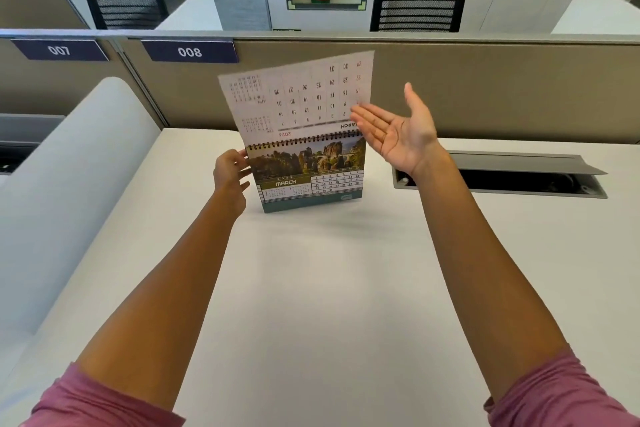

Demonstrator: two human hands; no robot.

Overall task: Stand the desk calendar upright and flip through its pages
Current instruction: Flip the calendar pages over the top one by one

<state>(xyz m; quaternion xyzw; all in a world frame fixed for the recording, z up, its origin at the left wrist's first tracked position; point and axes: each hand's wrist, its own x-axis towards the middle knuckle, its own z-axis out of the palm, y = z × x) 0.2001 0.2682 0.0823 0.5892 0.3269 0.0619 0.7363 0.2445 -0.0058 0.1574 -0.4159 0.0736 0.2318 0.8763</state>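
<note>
The spiral-bound desk calendar (308, 177) stands upright on the white desk (311, 288), its front showing a rocky landscape photo and the word MARCH. One page (301, 97) is swung up above the spiral binding, its back showing upside-down date numbers. My left hand (230, 172) grips the calendar's left edge just below the binding. My right hand (394, 130) is palm up with fingers spread, and its fingertips touch the right edge of the raised page.
A beige partition (485, 87) with labels 007 and 008 runs behind the desk. An open cable tray (502, 173) is set in the desk at the right. A curved white divider (69, 166) borders the left. Two black chairs and a fire extinguisher stand beyond.
</note>
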